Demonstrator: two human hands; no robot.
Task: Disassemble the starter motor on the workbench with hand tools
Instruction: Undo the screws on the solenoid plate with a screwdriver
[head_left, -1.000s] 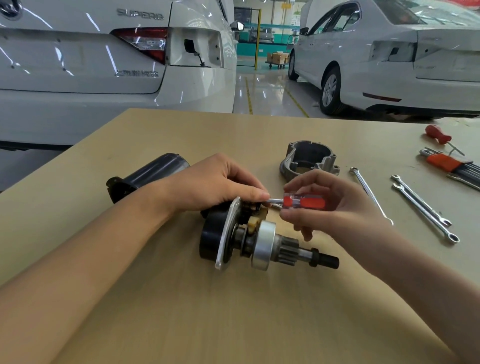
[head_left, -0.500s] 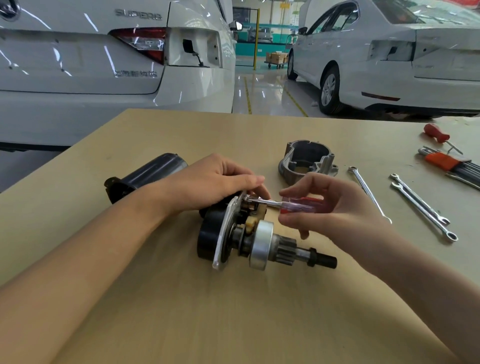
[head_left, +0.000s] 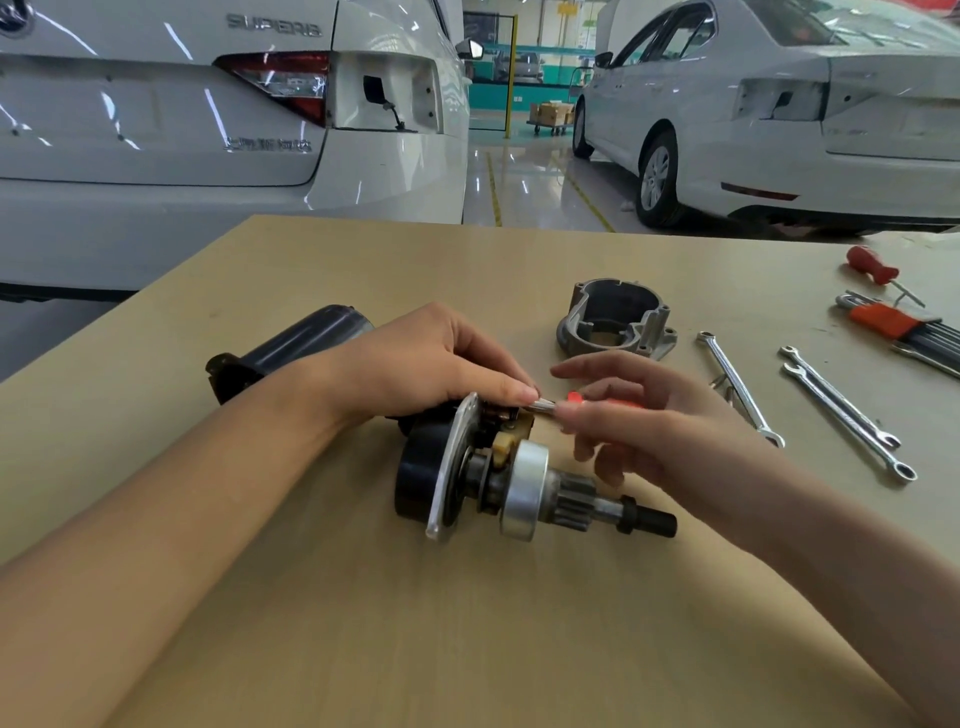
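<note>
Right hand (head_left: 649, 431) pinches a red-handled screwdriver (head_left: 597, 401), tip at the starter motor (head_left: 488, 467) mid-frame, probably prying. Left hand (head_left: 431, 364) curls over the motor, steadying it; removed housing (head_left: 615, 322) sits behind.

The right hand (head_left: 639, 421) has opened its index finger and now pinches the red screwdriver (head_left: 587, 401) more loosely, its handle mostly hidden

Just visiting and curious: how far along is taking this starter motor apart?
Partway. The aluminium nose housing is already off. Now the left hand steadies the starter motor while the right hand works a red-handled screwdriver at it. The pinion shaft assembly remains attached.
</note>
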